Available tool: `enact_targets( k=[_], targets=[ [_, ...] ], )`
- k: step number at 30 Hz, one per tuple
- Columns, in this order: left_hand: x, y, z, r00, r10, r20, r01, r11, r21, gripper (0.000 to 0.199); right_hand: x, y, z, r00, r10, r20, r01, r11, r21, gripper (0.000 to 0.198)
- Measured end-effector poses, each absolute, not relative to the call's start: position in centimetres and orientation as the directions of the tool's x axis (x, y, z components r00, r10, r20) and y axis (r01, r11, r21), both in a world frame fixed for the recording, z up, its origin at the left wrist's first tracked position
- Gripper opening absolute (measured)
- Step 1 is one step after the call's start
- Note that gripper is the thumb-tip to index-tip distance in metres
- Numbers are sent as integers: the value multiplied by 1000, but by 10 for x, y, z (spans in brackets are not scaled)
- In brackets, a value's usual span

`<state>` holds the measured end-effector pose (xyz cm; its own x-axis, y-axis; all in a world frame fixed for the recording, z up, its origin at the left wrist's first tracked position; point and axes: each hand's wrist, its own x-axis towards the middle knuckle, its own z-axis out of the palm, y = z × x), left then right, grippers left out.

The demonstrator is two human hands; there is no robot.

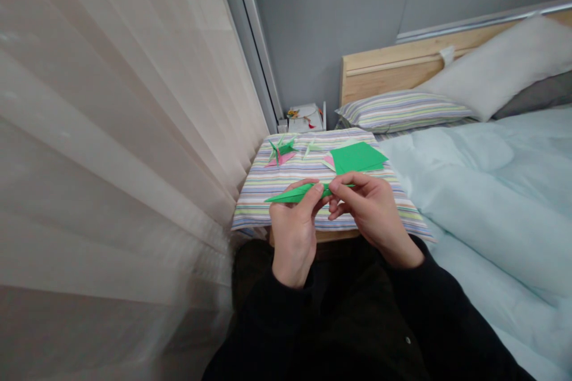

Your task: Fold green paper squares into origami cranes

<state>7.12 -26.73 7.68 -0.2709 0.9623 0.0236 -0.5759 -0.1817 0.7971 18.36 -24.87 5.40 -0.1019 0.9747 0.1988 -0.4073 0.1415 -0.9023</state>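
Note:
A long, narrow piece of folded green paper (291, 195) is held between my two hands, above the near part of a small table. My left hand (297, 223) grips its middle, thumb on top and fingers underneath. At the paper's right end, my right hand (369, 205) pinches it between thumb and forefinger. Part of the paper is hidden behind the fingers. Beyond my hands, several folded paper cranes (282, 152) in green and pink stand at the back left of the table. A stack of green paper sheets (358, 158) lies at the back right.
A striped cloth (254, 205) covers the table. On the left hangs a pale curtain (134, 101), close to the table's side. To the right is a bed with a light blue quilt (491, 190) and a striped pillow (406, 108). A white stand (308, 116) with small items is behind.

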Motion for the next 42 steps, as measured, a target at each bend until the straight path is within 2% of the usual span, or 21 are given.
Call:
enact_targets(
  k=[6, 12, 23, 30, 37, 42],
  targets=[
    [71, -268, 74, -257, 965, 60, -589, -206, 781, 20, 183, -249, 58, -100, 971, 216, -401, 159, -902, 24],
    [72, -266, 72, -180, 982, 61, -637, -164, 753, 22, 179, -253, 65, -63, 964, 257, -356, 219, -908, 24],
    [71, -265, 76, -251, 967, -40, -705, -154, 692, 24, 177, -254, 56, -28, 960, 279, -403, 245, -882, 18],
    [69, -263, 75, -230, 961, -151, -754, -78, 653, 19, 176, -257, 54, 33, 927, 374, -310, 366, -877, 8],
    [72, -263, 70, -172, 973, -157, -760, -30, 650, 17, 170, -255, 55, 97, 942, 323, -360, 335, -870, 8],
    [72, -263, 67, -159, 973, -165, -761, -14, 648, 18, 165, -255, 54, 175, 924, 340, -320, 380, -868, 10]
  ],
)
